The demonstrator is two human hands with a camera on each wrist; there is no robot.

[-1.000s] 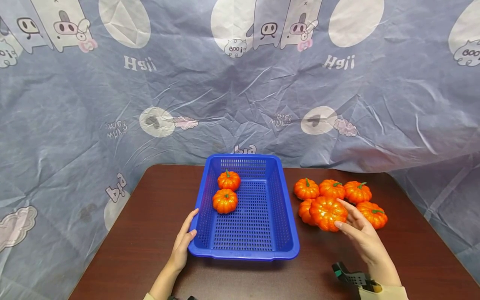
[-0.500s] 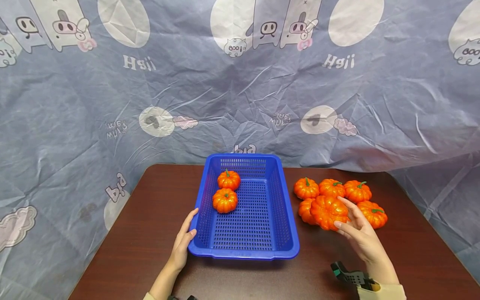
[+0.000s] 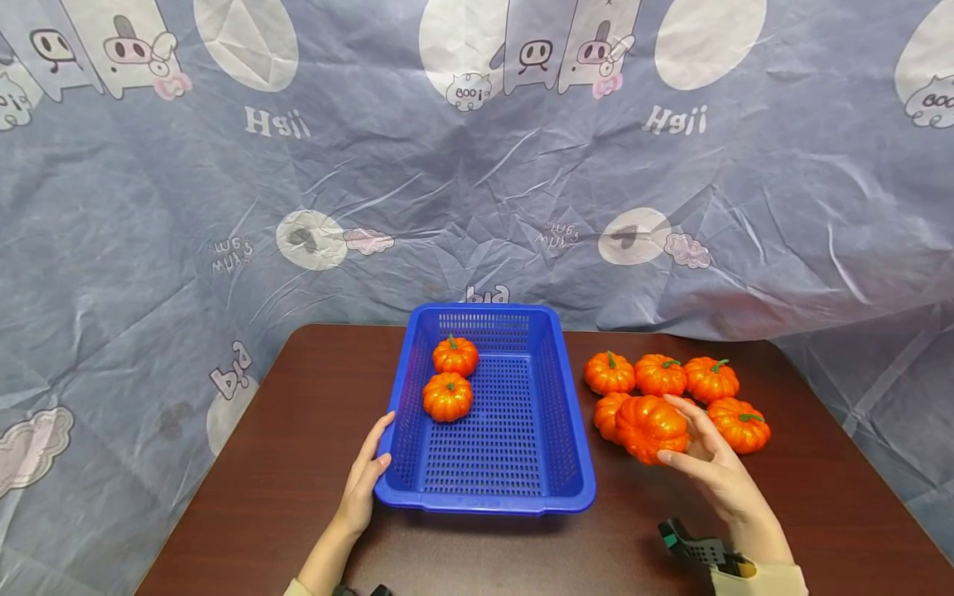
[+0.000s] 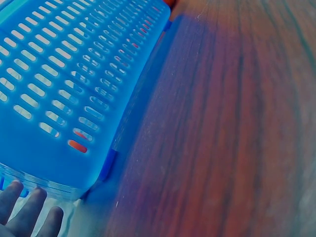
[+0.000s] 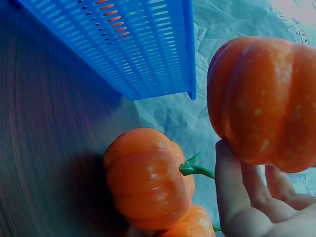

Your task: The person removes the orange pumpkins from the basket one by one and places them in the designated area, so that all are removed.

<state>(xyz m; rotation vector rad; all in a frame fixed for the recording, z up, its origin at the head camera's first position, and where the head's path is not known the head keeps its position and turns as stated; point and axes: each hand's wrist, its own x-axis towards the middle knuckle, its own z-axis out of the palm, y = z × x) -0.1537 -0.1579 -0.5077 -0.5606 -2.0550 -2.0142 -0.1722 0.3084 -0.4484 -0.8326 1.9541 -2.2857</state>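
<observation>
My right hand (image 3: 715,466) grips a small orange pumpkin (image 3: 651,428) between thumb and fingers, held above other pumpkins. The held pumpkin (image 5: 264,101) is large in the right wrist view, its stem hidden. Two more pumpkins (image 3: 447,397) lie along the left side inside a blue slotted plastic basket (image 3: 484,503). My left hand (image 3: 361,484) rests against the basket's left rim near the front corner, its fingers spread and fairly straight. In the left wrist view its fingertips (image 4: 35,200) are at the basket's outer wall (image 4: 59,163).
Right of the basket, several pumpkins (image 3: 659,375) sit close together on the brown table (image 3: 268,463). One pumpkin (image 3: 607,416) is partly behind the held one. A printed grey-blue cloth (image 3: 447,207) hangs behind the table.
The held pumpkin has tilted in my right hand and shifted only slightly. My left hand and the basket stay where they were.
</observation>
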